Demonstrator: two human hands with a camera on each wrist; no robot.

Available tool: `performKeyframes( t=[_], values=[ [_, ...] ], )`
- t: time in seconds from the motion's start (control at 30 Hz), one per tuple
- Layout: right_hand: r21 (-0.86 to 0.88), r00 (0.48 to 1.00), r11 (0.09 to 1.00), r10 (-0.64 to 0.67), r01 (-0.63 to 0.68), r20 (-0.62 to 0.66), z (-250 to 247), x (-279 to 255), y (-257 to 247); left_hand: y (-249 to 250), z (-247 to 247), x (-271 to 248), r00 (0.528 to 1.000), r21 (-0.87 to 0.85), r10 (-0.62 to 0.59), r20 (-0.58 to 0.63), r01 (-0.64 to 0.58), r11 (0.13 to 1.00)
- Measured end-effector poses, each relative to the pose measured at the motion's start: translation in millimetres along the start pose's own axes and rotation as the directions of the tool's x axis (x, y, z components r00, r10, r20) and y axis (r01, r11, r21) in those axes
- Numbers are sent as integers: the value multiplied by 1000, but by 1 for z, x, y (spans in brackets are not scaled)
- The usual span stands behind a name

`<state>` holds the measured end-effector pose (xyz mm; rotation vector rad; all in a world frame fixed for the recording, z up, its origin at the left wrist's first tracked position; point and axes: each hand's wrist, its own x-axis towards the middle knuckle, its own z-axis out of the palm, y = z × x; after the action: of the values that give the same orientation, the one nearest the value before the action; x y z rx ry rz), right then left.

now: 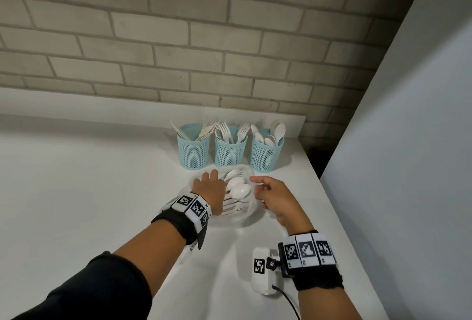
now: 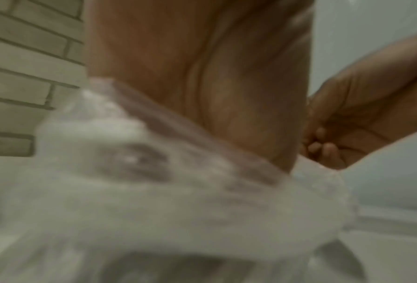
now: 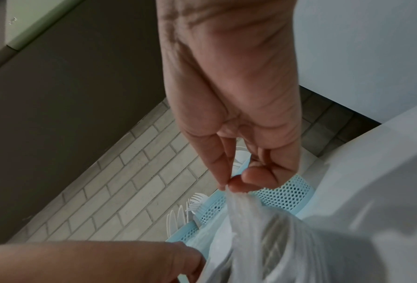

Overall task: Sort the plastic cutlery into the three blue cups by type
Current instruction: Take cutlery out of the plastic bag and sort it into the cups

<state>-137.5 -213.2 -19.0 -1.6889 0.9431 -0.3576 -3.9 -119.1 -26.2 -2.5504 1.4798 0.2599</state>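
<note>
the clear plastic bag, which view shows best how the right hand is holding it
The right wrist view: the right hand pinches the clear plastic bag at its edge between thumb and fingertip. The head view shows the bag only faintly; the left wrist view is blurred.

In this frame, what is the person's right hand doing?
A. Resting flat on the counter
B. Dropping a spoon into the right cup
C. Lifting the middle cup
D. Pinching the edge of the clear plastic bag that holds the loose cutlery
D: in the right wrist view the right hand pinches a gathered edge of the clear plastic bag between thumb and forefinger, in front of the blue cups.
</note>
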Motion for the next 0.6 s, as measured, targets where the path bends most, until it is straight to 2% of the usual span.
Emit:
performKeyframes(
  t=[0.17,0.33,0.4,0.5,0.6],
  values=[
    [-105,996,992,-79,74,-46,8,-2,-4,-7,1,-1,997,73,50,-67,-45,996],
    [-263,997,963,-71,60,-31,13,-2,-3,-11,2,-6,986,96,123,-117,-112,989],
    [-245,997,969,-37,19,-69,11,-1,-1,-17,1,-7,986,35,132,-103,-129,991],
    [-104,995,994,26,-36,-95,6,-2,0,-26,-5,-7,985,-208,155,-75,-167,964],
    [-31,994,999,30,-33,-105,2,-3,-4,-32,-11,-7,981,-326,190,-48,-195,925]
  ],
)
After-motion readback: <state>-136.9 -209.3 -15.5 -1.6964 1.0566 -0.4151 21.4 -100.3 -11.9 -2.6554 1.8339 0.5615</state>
